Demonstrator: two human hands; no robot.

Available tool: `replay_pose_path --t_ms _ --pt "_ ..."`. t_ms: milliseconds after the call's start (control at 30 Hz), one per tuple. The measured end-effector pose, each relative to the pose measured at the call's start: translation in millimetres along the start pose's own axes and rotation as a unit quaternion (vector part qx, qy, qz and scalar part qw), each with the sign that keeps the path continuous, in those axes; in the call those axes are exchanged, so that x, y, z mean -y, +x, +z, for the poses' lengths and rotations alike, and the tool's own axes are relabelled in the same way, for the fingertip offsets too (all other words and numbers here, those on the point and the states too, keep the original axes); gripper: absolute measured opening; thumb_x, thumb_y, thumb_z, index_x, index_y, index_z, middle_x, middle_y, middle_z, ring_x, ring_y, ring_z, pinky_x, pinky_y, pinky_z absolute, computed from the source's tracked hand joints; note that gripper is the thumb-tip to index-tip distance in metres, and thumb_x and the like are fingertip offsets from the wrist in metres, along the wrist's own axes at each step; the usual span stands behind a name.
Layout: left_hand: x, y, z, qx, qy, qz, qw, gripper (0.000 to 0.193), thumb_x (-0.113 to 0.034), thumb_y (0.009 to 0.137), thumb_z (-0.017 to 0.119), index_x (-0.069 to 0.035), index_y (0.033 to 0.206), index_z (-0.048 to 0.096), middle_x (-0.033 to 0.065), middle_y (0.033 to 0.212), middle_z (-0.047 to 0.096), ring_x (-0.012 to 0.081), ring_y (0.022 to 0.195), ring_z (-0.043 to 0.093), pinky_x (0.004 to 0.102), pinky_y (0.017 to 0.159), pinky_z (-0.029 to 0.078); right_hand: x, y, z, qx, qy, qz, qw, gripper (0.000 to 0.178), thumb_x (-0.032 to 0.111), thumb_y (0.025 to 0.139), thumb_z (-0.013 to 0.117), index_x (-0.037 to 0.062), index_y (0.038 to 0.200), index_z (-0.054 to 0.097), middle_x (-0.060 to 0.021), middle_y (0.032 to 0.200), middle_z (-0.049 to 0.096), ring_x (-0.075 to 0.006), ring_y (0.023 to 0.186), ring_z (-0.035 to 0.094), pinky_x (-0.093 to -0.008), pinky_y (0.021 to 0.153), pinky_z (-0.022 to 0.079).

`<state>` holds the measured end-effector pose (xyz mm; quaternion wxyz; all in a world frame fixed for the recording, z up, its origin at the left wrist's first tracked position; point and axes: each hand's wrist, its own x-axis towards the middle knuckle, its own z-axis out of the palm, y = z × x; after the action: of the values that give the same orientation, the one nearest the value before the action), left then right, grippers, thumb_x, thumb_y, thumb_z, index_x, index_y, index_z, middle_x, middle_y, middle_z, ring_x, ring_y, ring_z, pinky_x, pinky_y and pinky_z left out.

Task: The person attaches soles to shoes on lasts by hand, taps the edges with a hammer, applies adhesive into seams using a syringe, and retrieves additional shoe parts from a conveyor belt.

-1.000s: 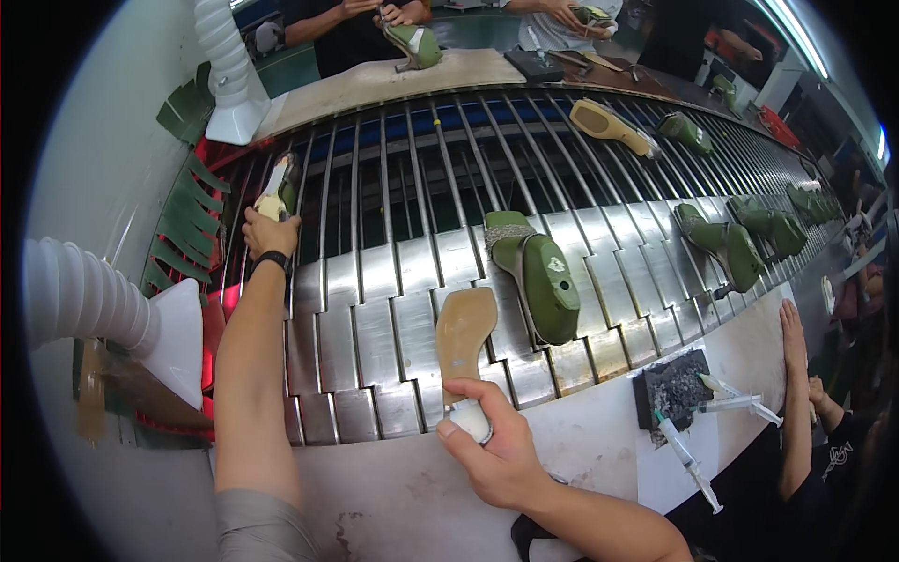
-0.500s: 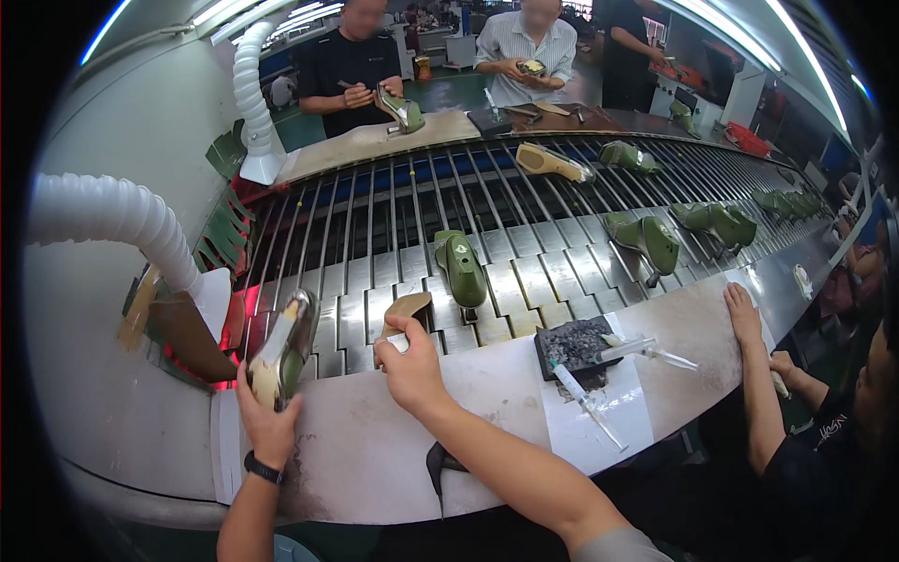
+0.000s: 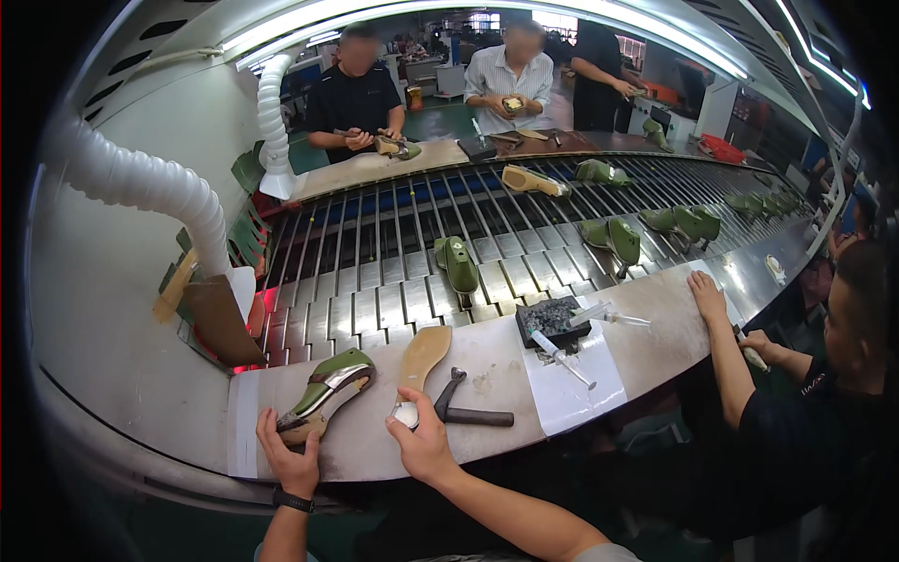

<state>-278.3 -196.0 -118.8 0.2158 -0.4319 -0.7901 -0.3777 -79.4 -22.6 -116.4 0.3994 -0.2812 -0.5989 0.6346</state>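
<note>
My left hand [image 3: 292,461] is closed round the heel end of a green shoe upper on a last [image 3: 328,391], with a dark metallic band along its side. It rests on its side on the worktable, toe pointing away to the right. In my right hand [image 3: 427,442] is a tan shoe sole [image 3: 427,354], gripped at its near end with the wide end pointing away. A round white piece [image 3: 405,414] shows beside my right thumb; how it joins the sole is hidden. A hammer [image 3: 473,413] lies just right of that hand.
A conveyor [image 3: 375,304] of metal bars and plates carries several green shoes, the nearest one [image 3: 458,267] upright. Syringes [image 3: 562,359] lie by a black block [image 3: 534,325] on white paper. A co-worker's hand [image 3: 710,298] rests at right. White hoses [image 3: 178,192] hang left.
The green shoe came down from being held up and now lies on its side on the table. The sole has turned its flat face up. My view shifted, bringing the whole hammer into sight.
</note>
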Motion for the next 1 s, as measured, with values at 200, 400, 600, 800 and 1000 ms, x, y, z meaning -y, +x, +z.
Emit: replay_pose_path --t_ms 200,400,600,800,1000 --pt "6 -1 -2 -0.005 -0.030 0.004 1.000 0.075 -0.014 0.084 0.085 0.006 0.146 0.048 0.0284 0.145 0.051 0.0485 0.135 0.051 0.0522 0.117 0.040 -6 -20 11 -0.029 -0.079 -0.102 0.991 0.048 0.016 0.100 0.068 -0.0010 0.143 0.055 -0.0194 0.105 0.071 -0.0257 0.094 0.071 -0.0376 0.088 0.055" --pt "8 3 -1 -0.025 -0.051 0.009 0.998 0.074 -0.016 0.083 0.086 0.003 0.145 0.049 0.0275 0.143 0.053 0.0481 0.132 0.053 0.0511 0.115 0.043 -1 1 -5 0.019 -0.119 -0.132 0.984 0.051 0.018 0.100 0.066 0.0010 0.146 0.052 -0.0271 0.112 0.072 -0.0441 0.102 0.073 -0.0475 0.093 0.055" --pt "14 -4 -15 -0.018 -0.057 -0.012 0.998 0.074 -0.014 0.082 0.085 0.003 0.145 0.050 0.0274 0.143 0.053 0.0477 0.132 0.054 0.0502 0.114 0.044 -9 22 -8 -0.019 -0.293 -0.276 0.915 0.055 0.016 0.091 0.072 -0.0001 0.141 0.054 -0.0259 0.123 0.069 -0.0468 0.113 0.067 -0.0512 0.097 0.054" --pt "1 2 -9 -0.013 -0.062 -0.015 0.998 0.073 -0.012 0.081 0.086 0.003 0.144 0.052 0.0261 0.144 0.054 0.0462 0.131 0.056 0.0494 0.112 0.047 44 40 -40 0.176 -0.651 -0.250 0.695 0.045 0.022 0.086 0.079 0.0048 0.125 0.063 -0.0156 0.101 0.070 -0.0376 0.099 0.068 -0.0467 0.086 0.055" --pt "5 6 -9 -0.012 -0.069 -0.013 0.997 0.074 -0.006 0.079 0.086 0.002 0.144 0.052 0.0258 0.140 0.057 0.0444 0.125 0.060 0.0486 0.107 0.050 53 54 -20 0.204 -0.435 -0.219 0.849 0.042 0.033 0.090 0.083 0.0046 0.118 0.071 -0.0145 0.099 0.073 -0.0380 0.096 0.070 -0.0442 0.084 0.057"
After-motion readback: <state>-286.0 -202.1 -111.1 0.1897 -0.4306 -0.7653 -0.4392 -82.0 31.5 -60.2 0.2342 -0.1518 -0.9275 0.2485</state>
